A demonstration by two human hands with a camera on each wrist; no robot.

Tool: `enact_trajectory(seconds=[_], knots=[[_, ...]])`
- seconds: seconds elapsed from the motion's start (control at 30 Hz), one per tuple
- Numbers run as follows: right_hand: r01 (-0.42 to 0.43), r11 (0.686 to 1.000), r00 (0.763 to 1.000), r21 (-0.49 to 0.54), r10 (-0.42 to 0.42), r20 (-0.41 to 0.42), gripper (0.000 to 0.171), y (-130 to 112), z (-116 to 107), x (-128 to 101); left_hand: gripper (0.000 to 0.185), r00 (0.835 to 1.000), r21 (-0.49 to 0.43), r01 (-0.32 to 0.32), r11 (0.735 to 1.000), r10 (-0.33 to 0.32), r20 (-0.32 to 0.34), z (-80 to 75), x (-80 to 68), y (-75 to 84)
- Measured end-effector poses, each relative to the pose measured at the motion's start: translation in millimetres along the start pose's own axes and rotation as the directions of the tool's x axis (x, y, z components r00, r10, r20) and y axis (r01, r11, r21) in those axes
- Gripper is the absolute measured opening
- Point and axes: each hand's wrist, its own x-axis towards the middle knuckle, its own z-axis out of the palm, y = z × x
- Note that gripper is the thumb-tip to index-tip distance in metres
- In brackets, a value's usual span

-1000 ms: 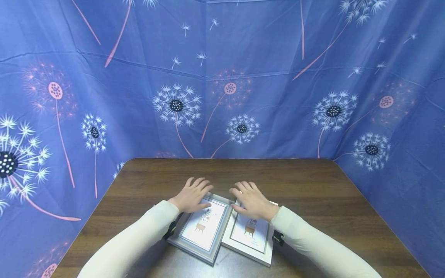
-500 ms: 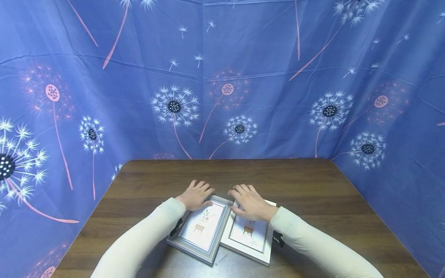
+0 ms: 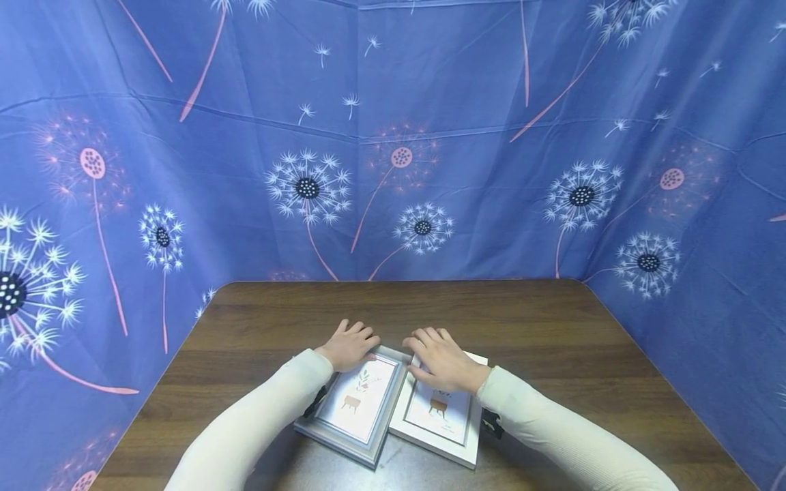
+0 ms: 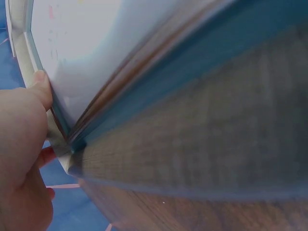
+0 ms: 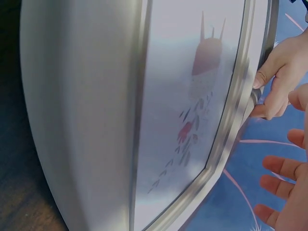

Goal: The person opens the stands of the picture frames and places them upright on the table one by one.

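Note:
A grey-blue picture frame (image 3: 334, 437) lies slanted on the wooden table, its print showing a potted plant. My left hand (image 3: 346, 346) pinches its far edge, thumb on the border (image 4: 41, 89) and fingers round the outside. Right beside it lies a white picture frame (image 3: 430, 444) with a similar print, its near left corner close against the grey-blue one. Over the white frame's far part hovers my right hand (image 3: 445, 360), fingers loosely bent. In the right wrist view those fingers (image 5: 284, 180) are spread past the frame's edge and hold nothing. The hand hides part of the print.
Both frames lie near the front middle of the brown wooden table (image 3: 522, 327). A blue dandelion-patterned cloth (image 3: 491, 170) hangs behind the table and along both sides. Dark wrist devices show under both sleeves.
My left hand has moved slightly right and down onto the far edge of the grey-blue picture frame and taken hold of it. The right hand has stayed almost in place.

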Motion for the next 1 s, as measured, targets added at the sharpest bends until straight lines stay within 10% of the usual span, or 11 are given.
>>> enact_trajectory(seconds=[0.27, 0.63, 1.0], knots=[[-0.018, 1.0, 0.999, -0.005, 0.017, -0.04, 0.041, 3.7, -7.4, 1.5, 0.036, 0.999, 0.066, -0.027, 0.997, 0.029, -0.03, -5.7, -1.9, -5.2], [-0.063, 0.998, 0.992, 0.018, 0.065, -0.11, 0.043, 9.6, -21.8, -5.6, 0.031, 0.996, -0.103, -0.033, 0.994, 0.024, -0.086, -20.3, -10.6, -13.0], [-0.083, 0.997, 0.978, -0.003, 0.081, -0.192, 0.045, 15.3, -43.4, -15.5, 0.029, 0.983, -0.003, -0.055, 0.998, 0.054, -0.178, -33.7, -15.7, -22.5]])
